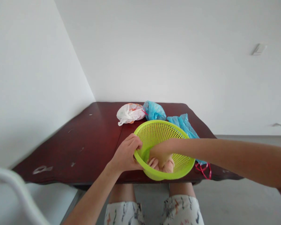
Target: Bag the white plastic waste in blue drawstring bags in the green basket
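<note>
A yellow-green plastic colander basket (162, 134) with perforated walls stands at the front edge of the table, its mouth tipped towards me. My left hand (128, 153) is closed over the left side of its rim, thumb outside. Down inside the basket is my right hand (160, 153), reaching in over the right rim with its fingers curled near the bottom. A pale pinkish lump shows by those fingers; whether it is part of the hand or a held thing, I cannot tell. The fingertips are partly hidden.
Behind the basket lie a white plastic bag (131, 113) and a bunched blue plastic bag (154, 110). Another blue bag (184, 123) lies to the right, partly behind my forearm, with pink ties (204, 170). White walls border the dark red table (91, 143).
</note>
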{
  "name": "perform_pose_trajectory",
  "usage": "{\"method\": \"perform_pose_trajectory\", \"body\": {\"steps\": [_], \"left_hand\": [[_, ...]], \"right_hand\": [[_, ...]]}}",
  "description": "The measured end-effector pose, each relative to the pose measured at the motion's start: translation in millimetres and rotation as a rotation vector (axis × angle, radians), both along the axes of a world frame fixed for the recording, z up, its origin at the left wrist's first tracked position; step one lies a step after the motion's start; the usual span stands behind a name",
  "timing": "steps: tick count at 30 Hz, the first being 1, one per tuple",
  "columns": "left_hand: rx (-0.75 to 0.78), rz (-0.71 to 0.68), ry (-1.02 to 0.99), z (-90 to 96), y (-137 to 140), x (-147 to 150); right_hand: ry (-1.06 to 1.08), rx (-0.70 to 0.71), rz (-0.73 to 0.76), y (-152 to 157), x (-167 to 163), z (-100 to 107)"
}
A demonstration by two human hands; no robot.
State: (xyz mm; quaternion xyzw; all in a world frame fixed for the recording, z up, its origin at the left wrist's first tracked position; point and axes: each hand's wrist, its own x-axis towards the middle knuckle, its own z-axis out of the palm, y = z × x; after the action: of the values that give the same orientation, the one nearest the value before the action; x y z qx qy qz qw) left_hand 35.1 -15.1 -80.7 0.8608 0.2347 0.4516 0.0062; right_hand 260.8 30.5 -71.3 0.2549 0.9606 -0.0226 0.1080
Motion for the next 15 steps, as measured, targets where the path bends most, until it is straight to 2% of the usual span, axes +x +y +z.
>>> {"method": "perform_pose_trajectory", "body": {"steps": [3,5,8,10,12,15], "left_hand": [[0.0,0.016,0.021,1.2,1.8,0.7],[-0.006,0.035,0.027,2.0,5.2,-0.5],[0.0,0.048,0.035,3.2,12.7,-6.3],[-0.01,0.044,0.042,4.5,17.4,-12.1],[-0.044,0.045,0.05,6.3,20.7,-18.0],[-0.112,0.044,0.061,8.7,23.0,-25.0]], "right_hand": [[-0.165,-0.382,-0.028,7.1,9.3,25.2],[-0.133,-0.528,-0.095,13.3,17.8,49.4],[0.167,-0.446,-0.171,16.4,37.2,84.2],[0.432,-0.364,-0.184,11.4,53.2,97.5],[0.718,-0.282,-0.206,1.7,67.8,98.2],[1.105,-0.143,-0.318,-15.9,79.9,79.1]]}}
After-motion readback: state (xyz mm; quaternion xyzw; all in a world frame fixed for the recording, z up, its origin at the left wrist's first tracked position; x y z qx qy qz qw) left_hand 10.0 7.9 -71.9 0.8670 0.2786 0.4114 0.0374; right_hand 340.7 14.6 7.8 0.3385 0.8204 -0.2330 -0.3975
